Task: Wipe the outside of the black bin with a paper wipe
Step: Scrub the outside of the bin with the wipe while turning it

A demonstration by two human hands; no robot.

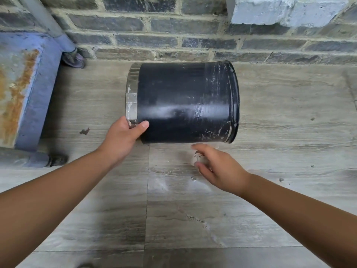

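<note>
The black bin (183,101) lies on its side on the tiled floor, its silver-rimmed mouth facing left and its base to the right. White smears and scratches mark its shiny side. My left hand (123,137) grips the silver rim at the bin's near left corner, thumb on the black wall. My right hand (218,167) hovers just below the bin's near right side, fingers closed around a crumpled grey-white paper wipe (199,159). The wipe sits a short way off the bin's surface.
A dark brick wall (173,39) runs right behind the bin. A rusty blue metal frame (29,89) with a leg and foot stands at the left. Grey wood-look floor tiles (193,209) with small specks of dirt stretch toward me.
</note>
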